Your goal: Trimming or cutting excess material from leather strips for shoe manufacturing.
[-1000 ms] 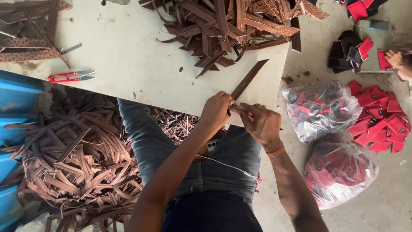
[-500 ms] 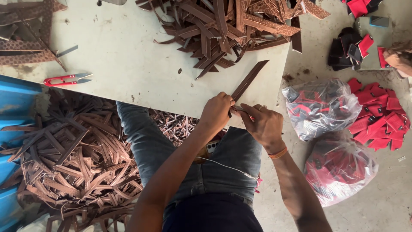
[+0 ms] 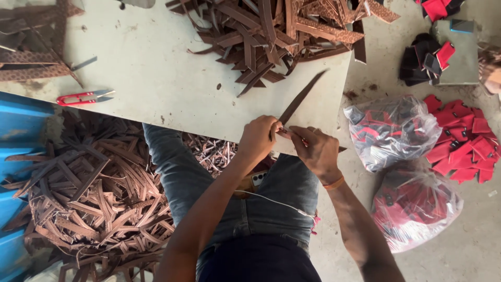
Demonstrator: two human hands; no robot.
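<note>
Left hand (image 3: 259, 137) and right hand (image 3: 315, 149) meet at the near edge of the tabletop (image 3: 172, 89), both clamped on the near end of one brown strap (image 3: 301, 98). Left fingers curl over the strap end from the left; the right thumb and forefinger pinch it from the right. The hands touch or nearly touch at the pinch point.

Strap: long, narrow, flat, dark brown, leather-like. It runs diagonally up and to the right from the hands across the pale tabletop, tapering to a slim tip near the scrap pile. It lies flat, single thickness so far as I can tell; the held end is hidden under the fingers. A short dark bit shows past the right hand, at the table edge.

Surroundings: heap of brown strips (image 3: 282, 36) at the far side of the tabletop, just beyond the strap tip. Red snips (image 3: 83, 97) lie on the left of the tabletop, well apart from the hands. Large tangle of brown offcuts (image 3: 88, 193) on the floor at the left, beside the person's knee. Two clear bags (image 3: 391, 130) of red pieces on the floor at the right; loose red pieces (image 3: 464, 138) beside them. An orange band sits on the right wrist.
</note>
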